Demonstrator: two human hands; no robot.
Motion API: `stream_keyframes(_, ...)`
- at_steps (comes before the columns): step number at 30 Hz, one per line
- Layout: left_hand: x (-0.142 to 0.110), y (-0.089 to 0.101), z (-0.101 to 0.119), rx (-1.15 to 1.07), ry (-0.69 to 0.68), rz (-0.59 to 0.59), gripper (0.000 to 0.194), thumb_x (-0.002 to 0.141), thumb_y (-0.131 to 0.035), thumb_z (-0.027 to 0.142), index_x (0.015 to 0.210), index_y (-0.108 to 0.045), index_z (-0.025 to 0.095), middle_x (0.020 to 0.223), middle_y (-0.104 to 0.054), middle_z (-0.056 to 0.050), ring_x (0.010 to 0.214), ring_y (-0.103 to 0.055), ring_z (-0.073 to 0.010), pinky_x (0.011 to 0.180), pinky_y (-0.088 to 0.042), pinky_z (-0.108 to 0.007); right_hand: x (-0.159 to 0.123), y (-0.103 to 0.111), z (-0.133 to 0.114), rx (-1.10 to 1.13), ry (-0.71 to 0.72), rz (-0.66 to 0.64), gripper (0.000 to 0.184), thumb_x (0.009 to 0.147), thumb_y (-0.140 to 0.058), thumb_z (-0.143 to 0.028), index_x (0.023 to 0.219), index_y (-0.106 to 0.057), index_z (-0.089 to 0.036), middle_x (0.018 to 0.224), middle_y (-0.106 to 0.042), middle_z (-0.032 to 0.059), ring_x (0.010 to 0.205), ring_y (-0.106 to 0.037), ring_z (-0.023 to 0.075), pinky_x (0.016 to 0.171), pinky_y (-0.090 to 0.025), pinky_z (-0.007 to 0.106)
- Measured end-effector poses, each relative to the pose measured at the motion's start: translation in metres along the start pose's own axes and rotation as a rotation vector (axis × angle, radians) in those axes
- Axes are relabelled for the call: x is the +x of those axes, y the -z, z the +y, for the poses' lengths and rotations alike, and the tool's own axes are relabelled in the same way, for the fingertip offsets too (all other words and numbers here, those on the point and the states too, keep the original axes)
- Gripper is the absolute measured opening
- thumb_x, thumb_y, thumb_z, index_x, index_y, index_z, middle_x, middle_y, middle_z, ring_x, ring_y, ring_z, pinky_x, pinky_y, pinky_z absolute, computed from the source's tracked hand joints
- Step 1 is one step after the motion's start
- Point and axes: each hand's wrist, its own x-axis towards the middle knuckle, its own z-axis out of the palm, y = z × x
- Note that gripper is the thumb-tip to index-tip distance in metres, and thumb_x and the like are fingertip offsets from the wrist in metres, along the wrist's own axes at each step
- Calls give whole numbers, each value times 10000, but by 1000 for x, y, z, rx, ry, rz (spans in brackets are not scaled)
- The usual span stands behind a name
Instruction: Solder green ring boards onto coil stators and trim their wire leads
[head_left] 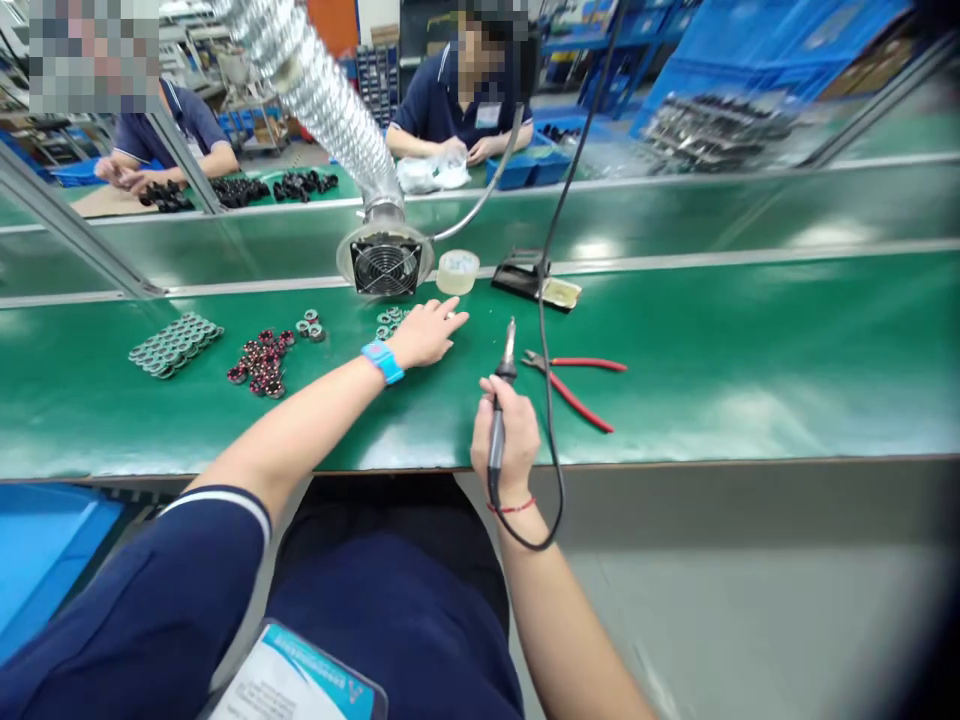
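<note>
My left hand [429,332] reaches across the green bench top [750,370], fingers stretched flat, its fingertips beside a small cluster of ring-shaped coils [390,322]. A blue band is on that wrist. My right hand [504,440] is closed around the handle of a soldering iron [501,400], whose tip points up and away from me. Its black cable [551,300] loops under my wrist and rises to the top of the picture.
Red-handled pliers [577,385] lie right of the iron. A fume fan [385,262] on a silver hose, a tape roll [457,271] and an iron stand [534,280] sit at the back. Coil groups [176,343] [262,362] lie left. Two people work at the far bench.
</note>
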Motion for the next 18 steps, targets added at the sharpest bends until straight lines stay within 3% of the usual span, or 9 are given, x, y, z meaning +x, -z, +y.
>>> stream_keyframes(2,29,-6,10,-3,14,-6,380,918,-480,111,1287,-572,109,1401,-529,-189,1215,-540,-292,984,-444,-457,1,1,1,5,31,-14,390,905,-501,-166,1288,-555,-209,1015,-741,105,851,-678,210,780,-561,364)
stream_keyframes(4,41,-3,16,-19,32,-10,233,949,-521,203,1126,-638,107,1182,-649,-133,1086,-612,-234,955,-488,-441,2,2,3,18,49,-25,404,904,-502,-161,1302,-551,-210,1013,-740,108,835,-681,213,759,-566,363)
stream_keyframes(6,34,6,21,-43,54,23,264,962,-537,333,1105,-634,134,1144,-650,-82,1066,-623,-204,959,-506,-424,2,3,4,40,58,-28,419,902,-508,-157,1315,-543,-211,1020,-739,113,836,-682,219,749,-568,366)
stream_keyframes(7,23,11,22,-57,70,54,297,994,-455,346,1119,-636,145,1164,-644,-62,1104,-614,-206,984,-490,-390,1,3,5,55,58,-28,425,899,-512,-153,1320,-538,-211,1026,-738,114,842,-683,221,749,-568,368)
stream_keyframes(9,-13,20,24,-91,106,95,351,1022,-317,285,1194,-604,179,1184,-658,-36,1130,-599,-151,992,-458,-284,1,3,6,92,53,-31,433,894,-523,-145,1320,-535,-216,1028,-739,109,852,-684,222,749,-569,371)
stream_keyframes(12,-90,22,21,-141,146,85,263,994,-442,337,1169,-606,229,1152,-696,-6,1054,-611,-107,946,-472,-231,-1,3,7,150,36,-45,433,884,-542,-140,1310,-541,-222,1015,-744,94,847,-684,216,751,-568,371)
stream_keyframes(15,-167,14,3,-139,260,51,188,954,-522,323,1042,-649,217,1091,-723,-36,1040,-620,-166,905,-483,-324,-2,4,6,180,0,-75,431,879,-553,-145,1304,-546,-218,1026,-746,91,871,-687,211,786,-564,376)
stream_keyframes(18,-213,7,-23,-95,427,60,198,943,-509,293,1018,-664,196,1260,-660,-114,1204,-538,-283,989,-407,-490,-3,4,5,195,-38,-99,412,886,-551,-160,1294,-557,-215,1038,-745,84,916,-692,208,825,-557,379)
